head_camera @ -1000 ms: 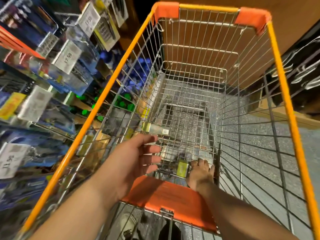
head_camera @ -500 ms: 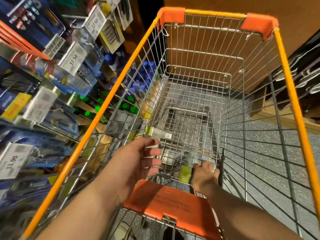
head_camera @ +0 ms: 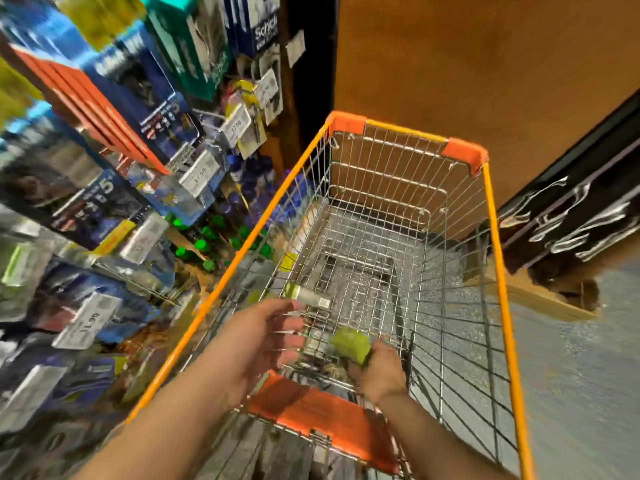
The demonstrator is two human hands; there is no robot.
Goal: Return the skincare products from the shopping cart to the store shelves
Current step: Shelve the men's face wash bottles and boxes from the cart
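Note:
An orange-rimmed wire shopping cart point(head_camera: 495, 258) stands in front of me. Low in the cart's near end, my right hand point(head_camera: 379, 370) grips a small green box point(head_camera: 351, 344), lifted off the cart floor. A second product, a long box with a gold end and white label point(head_camera: 306, 295), lies on the cart floor near the left wall. My left hand point(head_camera: 263, 337) hovers over the cart with fingers spread and holds nothing. The store shelves point(head_camera: 114, 188) rise on my left.
The shelves hold hanging razor packs with white price tags point(head_camera: 197, 174), and blue and green capped bottles point(head_camera: 204, 244) lower down. An orange child-seat flap point(head_camera: 322, 414) spans the cart's near end. A brown wall is ahead and a dark display point(head_camera: 581, 216) on the right.
My right hand has closed round the green box and raised it from the cart floor. The view has tilted up and back, blurring the shelves. My left hand stays spread over the cart.

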